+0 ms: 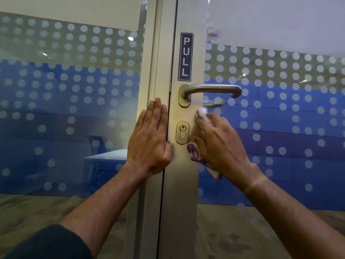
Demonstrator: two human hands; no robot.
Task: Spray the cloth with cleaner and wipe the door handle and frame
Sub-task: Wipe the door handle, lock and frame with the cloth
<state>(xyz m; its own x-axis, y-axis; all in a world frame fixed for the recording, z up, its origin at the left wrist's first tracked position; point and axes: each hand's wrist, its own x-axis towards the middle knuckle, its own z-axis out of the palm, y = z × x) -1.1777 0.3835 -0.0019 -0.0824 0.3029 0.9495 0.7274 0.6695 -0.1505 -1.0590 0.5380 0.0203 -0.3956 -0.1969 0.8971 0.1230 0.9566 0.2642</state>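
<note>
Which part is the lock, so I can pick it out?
Start at the PULL sign on the door frame. Go down past the handle to the lock. It is a small oval plate with a keyhole, between both hands.

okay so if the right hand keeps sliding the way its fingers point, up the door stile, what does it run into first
Most likely the lower edge of the handle's backplate. The right hand, holding the cloth, points up and left along the stile, just below the door handle. Depth is unclear.

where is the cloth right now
In the head view, the cloth is under the right hand, pressed on the door frame below the handle.
</note>
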